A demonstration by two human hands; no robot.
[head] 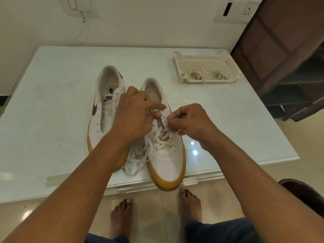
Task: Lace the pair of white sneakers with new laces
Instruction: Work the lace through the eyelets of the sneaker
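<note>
Both forearms reach over the pale glass table (52, 85). The right hand (191, 123) pinches the flat white lace (163, 137) at the eyelets of the half-laced white leather gum-soled sneaker (168, 160), which lies toe toward the person. The left hand (135, 116) curls above it, index finger extended; whether it grips anything is hidden. The unlaced twin sneaker (103, 109) lies parallel alongside, its tongue reading "NIKE".

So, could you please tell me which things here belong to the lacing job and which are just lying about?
Job: left hand, right hand, half-laced sneaker, white lace, unlaced sneaker, probably the coiled laces in the tray.
Lying about: tape strip, wall socket.
</note>
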